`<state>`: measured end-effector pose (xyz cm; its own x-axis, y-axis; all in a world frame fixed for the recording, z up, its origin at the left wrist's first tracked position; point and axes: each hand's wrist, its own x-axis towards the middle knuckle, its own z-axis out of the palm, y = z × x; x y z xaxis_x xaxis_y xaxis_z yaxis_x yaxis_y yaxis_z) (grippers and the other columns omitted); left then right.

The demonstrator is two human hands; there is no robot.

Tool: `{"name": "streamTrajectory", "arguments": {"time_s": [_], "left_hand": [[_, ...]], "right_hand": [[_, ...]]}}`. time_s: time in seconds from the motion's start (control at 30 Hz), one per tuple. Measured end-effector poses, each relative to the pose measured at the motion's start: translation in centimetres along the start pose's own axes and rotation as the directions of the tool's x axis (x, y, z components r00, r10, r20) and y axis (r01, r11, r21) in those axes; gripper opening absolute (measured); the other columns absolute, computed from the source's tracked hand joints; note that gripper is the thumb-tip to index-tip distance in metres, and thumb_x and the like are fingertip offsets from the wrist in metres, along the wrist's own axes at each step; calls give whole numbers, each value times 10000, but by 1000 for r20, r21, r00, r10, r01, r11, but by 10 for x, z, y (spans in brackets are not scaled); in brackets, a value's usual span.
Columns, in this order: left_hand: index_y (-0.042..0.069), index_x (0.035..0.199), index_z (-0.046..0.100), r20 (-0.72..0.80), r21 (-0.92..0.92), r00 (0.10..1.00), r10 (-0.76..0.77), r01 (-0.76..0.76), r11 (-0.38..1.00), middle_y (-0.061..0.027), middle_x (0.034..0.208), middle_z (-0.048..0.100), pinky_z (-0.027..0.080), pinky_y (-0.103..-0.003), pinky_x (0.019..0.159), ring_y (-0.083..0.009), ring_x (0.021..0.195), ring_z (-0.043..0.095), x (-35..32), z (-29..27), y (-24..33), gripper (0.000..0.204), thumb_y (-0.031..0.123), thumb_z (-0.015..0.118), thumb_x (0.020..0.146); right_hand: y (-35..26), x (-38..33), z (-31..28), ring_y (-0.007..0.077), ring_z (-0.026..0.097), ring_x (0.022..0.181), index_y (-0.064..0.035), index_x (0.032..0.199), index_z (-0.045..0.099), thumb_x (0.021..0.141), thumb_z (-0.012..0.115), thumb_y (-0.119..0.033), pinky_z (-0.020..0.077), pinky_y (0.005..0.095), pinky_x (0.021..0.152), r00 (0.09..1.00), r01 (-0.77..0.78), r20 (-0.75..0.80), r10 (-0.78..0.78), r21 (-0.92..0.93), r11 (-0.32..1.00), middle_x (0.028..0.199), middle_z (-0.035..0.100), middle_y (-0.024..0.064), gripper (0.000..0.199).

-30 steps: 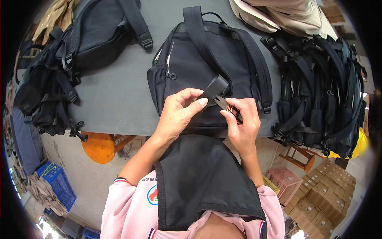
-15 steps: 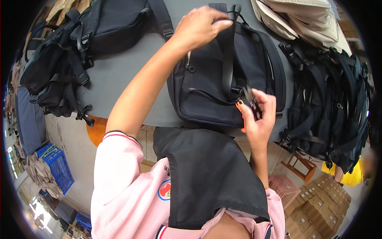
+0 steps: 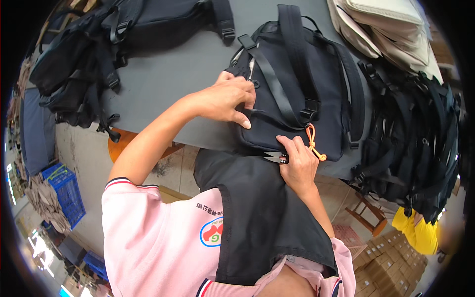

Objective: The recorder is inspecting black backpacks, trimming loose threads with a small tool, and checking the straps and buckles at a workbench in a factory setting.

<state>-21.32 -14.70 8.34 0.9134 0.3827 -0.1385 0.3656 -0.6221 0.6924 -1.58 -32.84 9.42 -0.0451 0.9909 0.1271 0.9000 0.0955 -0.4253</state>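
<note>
A black backpack [image 3: 329, 119] lies on the grey table in front of me, its straps and webbing spread over its upper face. My left hand [image 3: 230, 99] rests at the backpack's left edge, fingers bent over the fabric and thumb spread apart from them. At the near edge of the bag, my right hand [image 3: 300, 166] is closed around small thread snips [image 3: 275, 157] whose metal blades point left. A knotted orange cord [image 3: 311, 142] shows beside that hand, lying against the bag. A black buckle [image 3: 310, 110] sits on the strap just beyond the cord.
More black backpacks [image 3: 163, 24] lie at the far left, and a pile of black bags [image 3: 408, 133] is on the right. Beige bags [image 3: 378, 24] stand at the far right. Below are a blue crate [image 3: 65, 193], a wooden stool [image 3: 366, 215], cartons [image 3: 386, 262] and a person in yellow [image 3: 415, 232].
My left hand has let go of the raised webbing strap and come down to the bag's left edge. The right hand with the snips has moved nearer to me, and the strap now lies flat.
</note>
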Motion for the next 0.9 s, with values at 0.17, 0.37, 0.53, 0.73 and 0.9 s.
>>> {"name": "streamTrajectory", "arguments": {"time_s": [0.17,0.37,0.53,0.73,0.9], "left_hand": [[35,780,562,-106,-120,960,258,-270,955,-67,757,535,392,-372,821,-257,800,522,34,14,31,342,340,716,760],[6,775,514,-297,-56,872,388,-422,905,-103,737,501,429,-372,618,-288,709,515,75,26,81,299,222,719,757],[-10,780,510,-432,-74,791,434,-510,857,-111,732,504,430,-359,612,-282,676,510,88,44,94,273,173,713,767],[-17,714,504,-475,-449,880,-14,-229,864,-141,619,498,387,-349,524,-270,546,479,86,61,118,279,176,682,808],[57,685,473,-51,-790,961,-273,128,599,73,645,450,327,-216,540,-24,616,374,94,88,104,297,185,642,893]], "right_hand": [[18,-21,-21,245,532,595,-90,966,661,569,586,83,444,361,570,946,-208,-245,214,50,977,736,463,70,439],[22,-41,-76,97,425,590,-59,1045,674,606,752,50,411,245,530,883,-276,-248,397,409,870,1015,536,79,459],[19,-37,-64,259,655,853,-68,1089,605,646,741,-19,526,325,648,928,-156,-333,168,64,986,1119,613,87,466],[23,-40,-48,279,651,783,-41,913,561,621,684,41,521,343,621,861,-177,-470,194,81,981,890,648,113,327],[31,-43,-25,275,638,712,-39,881,560,603,689,48,513,340,586,762,-137,-637,113,13,991,847,642,113,319]]}}
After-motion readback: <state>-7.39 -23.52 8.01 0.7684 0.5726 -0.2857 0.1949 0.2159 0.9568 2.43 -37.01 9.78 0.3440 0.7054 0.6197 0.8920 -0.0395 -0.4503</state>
